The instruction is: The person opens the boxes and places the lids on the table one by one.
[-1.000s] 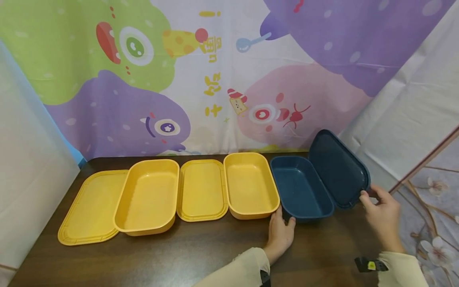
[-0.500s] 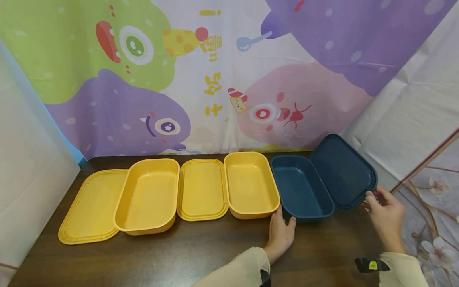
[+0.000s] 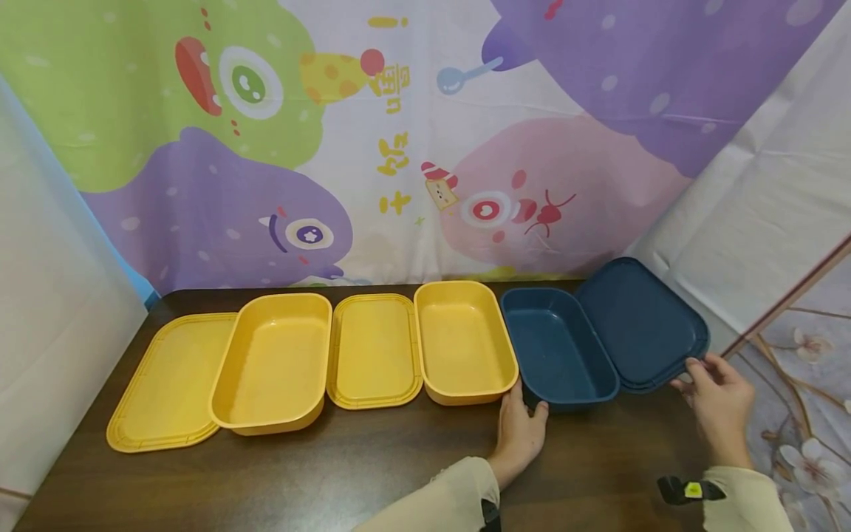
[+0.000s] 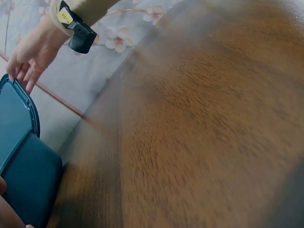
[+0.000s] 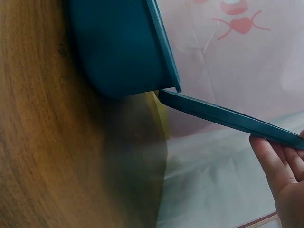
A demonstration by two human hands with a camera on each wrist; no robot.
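Observation:
My right hand [image 3: 721,403] pinches the near right corner of a dark blue lid [image 3: 645,325]. The lid slants beside a dark blue rectangular box [image 3: 561,347], its left edge close to the box's right rim. In the right wrist view, the lid [image 5: 228,116] is seen edge-on, with fingers [image 5: 266,156] at its far end. My left hand [image 3: 520,436] rests against the box's near left corner, thumb at the front and fingers reaching into the gap beside a yellow box [image 3: 465,340]. Only a sliver of that hand shows in the left wrist view.
Left of that yellow box lie a small yellow lid [image 3: 375,351], a larger yellow box [image 3: 275,362] and a larger yellow lid [image 3: 173,380], all in a row on the dark wooden table [image 3: 372,473]. A cartoon-print curtain [image 3: 399,148] hangs behind; a pale panel [image 3: 751,207] stands at right.
The blue lid has tipped outward to the right and lower, from steep to flatter. My right hand has moved right and slightly down with it. The left hand and blue box have stayed put.

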